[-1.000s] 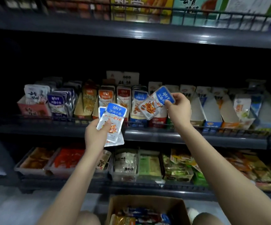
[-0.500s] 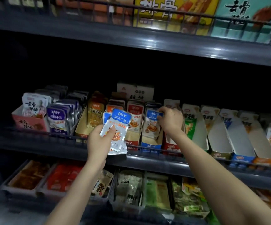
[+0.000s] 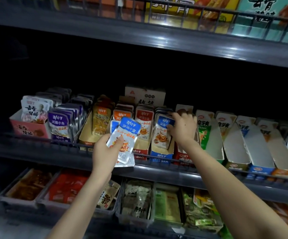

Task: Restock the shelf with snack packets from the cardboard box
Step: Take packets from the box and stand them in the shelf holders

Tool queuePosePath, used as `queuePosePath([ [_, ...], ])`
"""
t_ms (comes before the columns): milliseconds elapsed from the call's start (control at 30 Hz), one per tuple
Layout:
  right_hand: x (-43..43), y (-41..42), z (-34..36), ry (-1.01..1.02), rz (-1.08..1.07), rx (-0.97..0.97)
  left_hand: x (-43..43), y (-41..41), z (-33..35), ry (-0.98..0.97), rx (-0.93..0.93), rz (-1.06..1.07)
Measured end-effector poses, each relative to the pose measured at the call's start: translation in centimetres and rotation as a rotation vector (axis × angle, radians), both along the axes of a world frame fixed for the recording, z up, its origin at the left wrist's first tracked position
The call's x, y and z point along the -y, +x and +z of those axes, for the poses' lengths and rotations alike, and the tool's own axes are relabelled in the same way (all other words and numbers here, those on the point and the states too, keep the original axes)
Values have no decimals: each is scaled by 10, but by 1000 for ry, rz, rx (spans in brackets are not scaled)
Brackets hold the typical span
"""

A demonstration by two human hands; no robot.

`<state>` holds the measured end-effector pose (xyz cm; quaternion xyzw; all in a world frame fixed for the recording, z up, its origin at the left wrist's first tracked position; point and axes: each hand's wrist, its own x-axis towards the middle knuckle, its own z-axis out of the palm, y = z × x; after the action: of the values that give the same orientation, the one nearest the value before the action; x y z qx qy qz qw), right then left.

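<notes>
Okay, stack of packets (image 3: 124,140): blue tops, silver bodies, fanned out, held upright in front of the middle shelf (image 3: 174,175) rail. Left hand (image 3: 104,152) grips it from 7 o'clock, thumb pressed across the front, fingers behind. At 2 o'clock of the stack, near but apart, one blue packet (image 3: 162,133) stands at the front of its row in the blue carton (image 3: 160,155) on that shelf. Right hand (image 3: 183,129) reaches in from 5 o'clock and pinches that packet's top right corner, thumb in front, fingers curled over the row behind. Red carton (image 3: 140,153) sits between stack and blue carton. Long white cartons (image 3: 234,149) stand at 3 o'clock of the right hand. Plastic trays (image 3: 132,221) of snacks sit on the shelf below, at 6 o'clock.
</notes>
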<state>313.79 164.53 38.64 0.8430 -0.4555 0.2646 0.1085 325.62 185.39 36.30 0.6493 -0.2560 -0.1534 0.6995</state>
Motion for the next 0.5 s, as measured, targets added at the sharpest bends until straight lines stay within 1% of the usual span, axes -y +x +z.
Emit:
queuePosePath([
  [67,-7,-4,1,-16,40,137,-1,-1,1,-9,-6,-15],
  [100,-13,-8,1,-13,98,244,-2,-1,1,-20,-15,-29],
  [133,-22,-12,3,31,180,353,-3,-3,1,-32,-27,-51],
  [167,-34,-16,5,151,281,456,-4,-5,2,-42,-41,-82],
  [200,-47,-21,8,333,383,538,-6,-7,3,-45,-52,-121],
  [267,-71,-26,14,749,547,628,-8,-14,5,-37,-50,-215],
  [300,-80,-29,15,890,589,635,-10,-18,6,-30,-52,-273],
  [333,-84,-31,16,960,611,609,-11,-22,8,-21,-58,-341],
  [433,-92,-37,18,1034,638,513,-12,-31,9,72,7,-513],
  [500,-93,-42,20,1032,620,503,-13,-36,11,115,59,-548],
])
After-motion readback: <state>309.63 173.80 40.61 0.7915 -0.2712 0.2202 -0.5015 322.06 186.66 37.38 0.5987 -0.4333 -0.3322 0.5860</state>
